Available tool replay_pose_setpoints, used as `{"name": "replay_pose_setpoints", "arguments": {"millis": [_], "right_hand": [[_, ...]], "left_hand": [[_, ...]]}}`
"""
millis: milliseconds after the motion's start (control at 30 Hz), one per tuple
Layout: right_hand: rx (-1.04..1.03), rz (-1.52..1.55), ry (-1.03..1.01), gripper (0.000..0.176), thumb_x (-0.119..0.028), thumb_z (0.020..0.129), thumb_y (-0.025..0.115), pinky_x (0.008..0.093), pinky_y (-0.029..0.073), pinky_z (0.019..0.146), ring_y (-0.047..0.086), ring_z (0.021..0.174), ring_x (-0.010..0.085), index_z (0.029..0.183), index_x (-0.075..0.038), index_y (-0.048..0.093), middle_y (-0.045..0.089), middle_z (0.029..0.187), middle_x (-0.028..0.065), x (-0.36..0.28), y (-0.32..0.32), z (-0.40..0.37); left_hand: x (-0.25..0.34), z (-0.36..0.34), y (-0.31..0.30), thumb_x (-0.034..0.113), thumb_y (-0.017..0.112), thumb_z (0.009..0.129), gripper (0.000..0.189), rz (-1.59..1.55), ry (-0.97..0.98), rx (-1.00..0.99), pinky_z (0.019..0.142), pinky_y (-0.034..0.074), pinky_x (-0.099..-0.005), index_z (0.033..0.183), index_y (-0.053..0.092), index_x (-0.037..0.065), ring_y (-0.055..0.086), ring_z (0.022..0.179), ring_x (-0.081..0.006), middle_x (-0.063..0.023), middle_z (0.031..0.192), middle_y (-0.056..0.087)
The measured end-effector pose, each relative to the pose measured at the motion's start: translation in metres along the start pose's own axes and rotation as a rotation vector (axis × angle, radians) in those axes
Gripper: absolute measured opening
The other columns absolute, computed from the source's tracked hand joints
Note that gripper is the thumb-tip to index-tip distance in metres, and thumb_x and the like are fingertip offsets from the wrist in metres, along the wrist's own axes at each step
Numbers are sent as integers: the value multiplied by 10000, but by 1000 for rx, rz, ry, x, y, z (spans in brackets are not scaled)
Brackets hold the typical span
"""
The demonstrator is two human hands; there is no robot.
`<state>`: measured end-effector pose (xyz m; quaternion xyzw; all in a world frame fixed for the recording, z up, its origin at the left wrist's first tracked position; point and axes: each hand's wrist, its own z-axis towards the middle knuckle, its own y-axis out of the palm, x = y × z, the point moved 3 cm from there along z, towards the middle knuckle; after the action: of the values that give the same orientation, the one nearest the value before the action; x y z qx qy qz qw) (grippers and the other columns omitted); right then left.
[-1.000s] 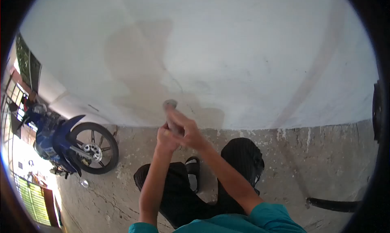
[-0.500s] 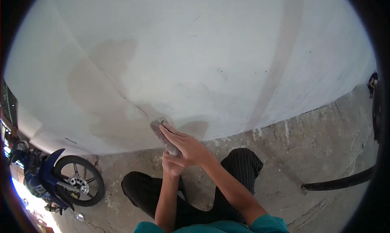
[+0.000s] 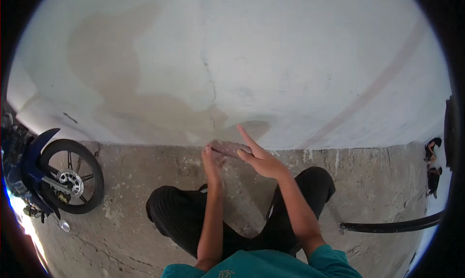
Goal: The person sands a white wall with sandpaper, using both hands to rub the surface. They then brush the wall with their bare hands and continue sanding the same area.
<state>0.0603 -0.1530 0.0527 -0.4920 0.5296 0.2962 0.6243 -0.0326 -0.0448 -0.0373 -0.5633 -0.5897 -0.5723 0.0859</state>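
A grey-pink, speckled oblong block (image 3: 228,147) lies crosswise in front of me, close to the foot of the white wall. My left hand (image 3: 212,169) is closed at its left end, fingertips on the edge. At the other end is my right hand (image 3: 265,161), open, with its fingers stretched up toward the wall and its thumb overlapping the block. Both my knees, in dark striped trousers (image 3: 179,212), are bent on either side of my arms.
The white wall (image 3: 290,50) has damp brownish patches and a vertical crack. Rough concrete floor (image 3: 131,191) runs along its foot. A blue motorbike (image 3: 36,166) stands at left. On the right are a black pole (image 3: 387,226) and two people (image 3: 432,166) farther off.
The block has turned from slanting upward to nearly level. My right hand has lifted its fingers off the block's face, and my left hand has moved to its left end. My view has shifted.
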Motion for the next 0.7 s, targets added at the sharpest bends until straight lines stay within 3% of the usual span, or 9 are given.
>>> {"name": "replay_pose_setpoints", "arguments": {"millis": [33,100,233,300,333,400,467,633,700], "right_hand": [[-8,3,2,679,-390,949,393,368,168,1091,88,1381,269,1448,-148,2,41,1502,139,-3,2,-2],[-127,-9,82,674,-388,946,404,374,157,1097,63,1382,265,1449,-161,17,59,1502,130,-6,7,-9],[-18,-135,77,683,-366,942,435,352,309,1026,294,1315,263,1451,-169,24,113,1497,127,3,2,-11],[-8,4,266,640,-396,935,445,306,397,892,452,1094,193,1442,-157,136,286,1427,111,9,-1,-12],[5,54,331,629,-405,933,448,291,427,847,504,1020,169,1440,-153,173,343,1404,106,13,-3,-13],[-141,419,401,570,-458,906,485,232,423,656,444,733,80,1355,-122,382,522,1151,29,25,5,-10],[51,510,588,474,-391,889,558,198,357,574,405,670,22,1249,-88,506,483,859,-57,54,21,-12],[-13,809,292,490,-434,860,585,221,400,604,464,724,40,1149,-41,544,509,873,-32,74,53,-9],[38,922,310,539,-591,835,511,265,378,612,452,713,86,885,-56,560,468,751,2,62,64,-12]], "left_hand": [[8,0,-4,340,388,961,398,0,0,9,828,382,-276,1124,560,21,523,954,-192,-92,1064,574],[33,-6,-3,301,430,951,351,418,423,-39,763,404,-287,987,607,0,539,867,-200,-101,925,597],[15,2,-20,261,449,947,316,729,214,-181,712,419,-292,966,593,-20,544,807,-189,-111,863,578],[12,-3,-19,229,445,946,291,737,541,-158,714,431,-307,977,580,-27,547,810,-171,-142,888,579],[18,-9,-14,229,445,946,291,741,534,-182,714,431,-307,977,580,-27,547,810,-171,-142,888,579],[37,-22,-7,233,437,949,299,757,732,-91,727,434,-304,974,579,-29,547,826,-165,-129,893,588],[31,-19,-13,236,423,957,305,686,704,-114,737,435,-297,1013,572,-24,547,842,-167,-117,923,589],[18,-15,-13,304,346,989,375,463,606,-104,794,425,-283,1201,496,34,510,899,-150,-71,1024,541],[21,-19,-10,385,300,986,465,507,562,3,883,405,-326,1251,463,40,490,1027,-192,-105,1151,499]]}}
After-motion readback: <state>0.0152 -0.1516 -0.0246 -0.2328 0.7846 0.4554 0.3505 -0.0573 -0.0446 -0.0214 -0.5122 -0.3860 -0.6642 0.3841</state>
